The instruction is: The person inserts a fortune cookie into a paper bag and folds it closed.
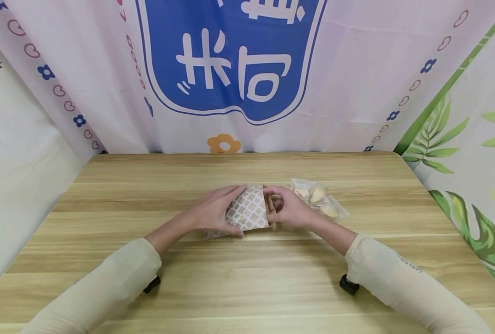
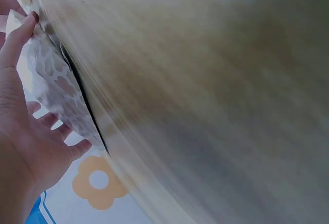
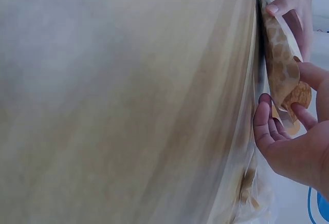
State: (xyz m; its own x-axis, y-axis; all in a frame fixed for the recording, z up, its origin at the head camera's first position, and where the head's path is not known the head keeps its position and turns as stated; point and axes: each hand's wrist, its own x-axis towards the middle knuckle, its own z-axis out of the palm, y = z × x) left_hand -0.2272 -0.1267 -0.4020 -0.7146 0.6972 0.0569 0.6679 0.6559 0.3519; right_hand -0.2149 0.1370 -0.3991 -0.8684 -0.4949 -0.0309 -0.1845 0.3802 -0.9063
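Paper bag (image 1: 247, 208), printed with a white lattice over tan, is at the worktop's middle, its mouth turned to the person's right; whether its whole underside touches the wood, I cannot tell. The left hand (image 1: 216, 208) holds it in a wide grip, thumb along the near edge and fingers along the far one. The left wrist view shows that thumb pressed on the patterned paper, with gaps between the other fingers, which the head view hides.

The right hand (image 1: 293, 208) is at the mouth with its grip part-way open. Only the right wrist view separates its digits: two reach the opening, while others curl below the bag. Between those two shows something brown and rounded (image 3: 303, 95), barely visible from the head; whether the fingers pinch it or just the paper rim, I cannot tell.

Just beyond the right hand, clear packets (image 1: 322, 197) with pale pieces inside lie on the worktop (image 1: 239, 287). The head view alone shows both pale sleeves (image 1: 101, 278) and, behind the far edge, the full orange flower's place on the hanging cloth (image 1: 356, 69) below a blue emblem (image 1: 231, 55).
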